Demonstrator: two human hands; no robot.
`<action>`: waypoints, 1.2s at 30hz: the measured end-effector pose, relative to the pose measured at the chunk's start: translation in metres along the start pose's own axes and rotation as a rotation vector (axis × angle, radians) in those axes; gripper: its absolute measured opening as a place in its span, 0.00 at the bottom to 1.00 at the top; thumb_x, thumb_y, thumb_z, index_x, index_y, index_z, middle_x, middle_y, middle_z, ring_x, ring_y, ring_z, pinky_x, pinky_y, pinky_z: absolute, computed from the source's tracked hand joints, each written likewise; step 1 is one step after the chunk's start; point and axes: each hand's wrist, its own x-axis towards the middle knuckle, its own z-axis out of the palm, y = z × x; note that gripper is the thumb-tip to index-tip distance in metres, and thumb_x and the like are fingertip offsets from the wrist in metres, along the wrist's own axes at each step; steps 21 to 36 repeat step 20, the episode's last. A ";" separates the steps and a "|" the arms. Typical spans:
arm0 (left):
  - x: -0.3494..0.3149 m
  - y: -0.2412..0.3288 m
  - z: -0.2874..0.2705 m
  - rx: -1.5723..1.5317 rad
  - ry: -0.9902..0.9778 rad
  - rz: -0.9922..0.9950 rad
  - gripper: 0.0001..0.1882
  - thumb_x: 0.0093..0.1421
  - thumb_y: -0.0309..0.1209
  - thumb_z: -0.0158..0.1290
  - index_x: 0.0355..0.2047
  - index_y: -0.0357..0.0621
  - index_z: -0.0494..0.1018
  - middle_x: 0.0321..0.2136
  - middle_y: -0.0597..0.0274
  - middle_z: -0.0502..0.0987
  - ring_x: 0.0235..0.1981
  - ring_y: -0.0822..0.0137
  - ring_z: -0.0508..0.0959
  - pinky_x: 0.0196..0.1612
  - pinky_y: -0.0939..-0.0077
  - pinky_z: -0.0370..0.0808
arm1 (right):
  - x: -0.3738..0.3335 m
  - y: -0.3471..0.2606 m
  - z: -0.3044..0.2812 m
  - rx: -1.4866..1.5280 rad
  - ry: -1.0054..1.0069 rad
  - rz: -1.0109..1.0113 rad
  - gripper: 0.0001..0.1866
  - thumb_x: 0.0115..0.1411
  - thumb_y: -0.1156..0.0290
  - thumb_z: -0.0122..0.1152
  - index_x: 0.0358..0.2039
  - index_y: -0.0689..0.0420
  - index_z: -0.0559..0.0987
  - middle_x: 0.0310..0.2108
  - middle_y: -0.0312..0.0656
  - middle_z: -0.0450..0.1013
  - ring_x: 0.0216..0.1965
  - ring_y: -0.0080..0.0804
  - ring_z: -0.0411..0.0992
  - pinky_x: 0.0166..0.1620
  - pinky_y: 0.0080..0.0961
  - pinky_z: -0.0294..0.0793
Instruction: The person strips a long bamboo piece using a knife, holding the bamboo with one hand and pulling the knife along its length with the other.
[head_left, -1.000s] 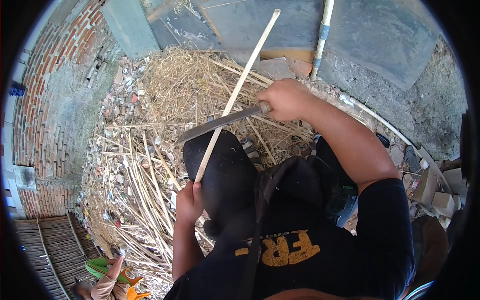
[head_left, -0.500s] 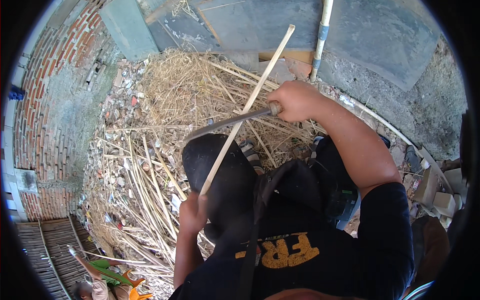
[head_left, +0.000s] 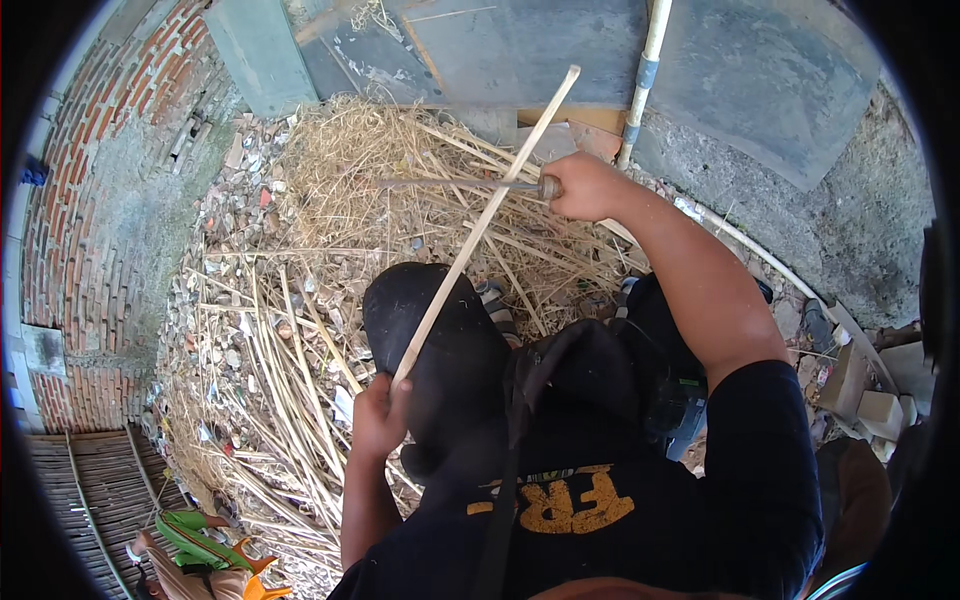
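My left hand [head_left: 378, 415] is closed round the lower end of a long, pale bamboo strip [head_left: 450, 280]. The strip slants up and away to the right, passing over my dark-clothed knee [head_left: 415, 315]. My right hand [head_left: 588, 187] grips the wooden handle of a machete [head_left: 445, 184], its long blade pointing left. Blade and strip cross near the strip's upper half, and the blade looks thin, almost edge-on. Whether they touch I cannot tell.
Curly shavings [head_left: 345, 165] heap beyond my knees; several split strips [head_left: 295, 370] lie on rubble to the left. A brick wall [head_left: 75, 230] stands left, a pipe [head_left: 645, 80] and grey panels [head_left: 760, 80] ahead, blocks [head_left: 880, 412] right. Another person [head_left: 190, 570] is at the lower left.
The machete has moved farther up the strip, away from my left hand, and its blade has turned from broadside to nearly edge-on. The strip's far end has dipped slightly.
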 end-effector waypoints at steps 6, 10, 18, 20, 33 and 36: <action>-0.002 -0.007 -0.007 0.014 -0.028 0.028 0.19 0.68 0.40 0.53 0.25 0.38 0.67 0.14 0.57 0.69 0.18 0.72 0.73 0.22 0.69 0.68 | -0.003 -0.003 -0.004 -0.012 0.086 -0.039 0.17 0.46 0.69 0.62 0.39 0.58 0.80 0.30 0.55 0.77 0.36 0.54 0.77 0.42 0.46 0.76; -0.001 0.000 -0.008 -0.191 -0.088 -0.034 0.18 0.69 0.38 0.52 0.25 0.39 0.67 0.16 0.66 0.69 0.19 0.78 0.70 0.22 0.77 0.67 | -0.021 -0.044 -0.024 -0.099 -0.043 -0.074 0.14 0.46 0.70 0.62 0.35 0.58 0.79 0.29 0.53 0.77 0.36 0.54 0.76 0.40 0.46 0.75; 0.004 -0.014 -0.003 -0.205 -0.087 0.025 0.18 0.69 0.39 0.53 0.25 0.41 0.68 0.17 0.71 0.69 0.21 0.80 0.68 0.22 0.79 0.65 | -0.006 -0.014 -0.016 -0.025 -0.060 -0.013 0.13 0.46 0.69 0.63 0.35 0.57 0.81 0.31 0.52 0.78 0.38 0.52 0.77 0.42 0.45 0.76; 0.002 -0.007 -0.004 -0.126 -0.053 -0.028 0.19 0.67 0.41 0.56 0.25 0.40 0.69 0.16 0.67 0.70 0.22 0.79 0.68 0.23 0.76 0.66 | 0.002 -0.006 -0.008 -0.035 -0.048 0.024 0.16 0.46 0.68 0.62 0.37 0.58 0.82 0.32 0.54 0.78 0.39 0.50 0.78 0.44 0.43 0.77; 0.002 -0.007 -0.004 -0.126 -0.053 -0.028 0.19 0.67 0.41 0.56 0.25 0.40 0.69 0.16 0.67 0.70 0.22 0.79 0.68 0.23 0.76 0.66 | 0.002 -0.006 -0.008 -0.035 -0.048 0.024 0.16 0.46 0.68 0.62 0.37 0.58 0.82 0.32 0.54 0.78 0.39 0.50 0.78 0.44 0.43 0.77; 0.002 -0.007 -0.004 -0.126 -0.053 -0.028 0.19 0.67 0.41 0.56 0.25 0.40 0.69 0.16 0.67 0.70 0.22 0.79 0.68 0.23 0.76 0.66 | 0.002 -0.006 -0.008 -0.035 -0.048 0.024 0.16 0.46 0.68 0.62 0.37 0.58 0.82 0.32 0.54 0.78 0.39 0.50 0.78 0.44 0.43 0.77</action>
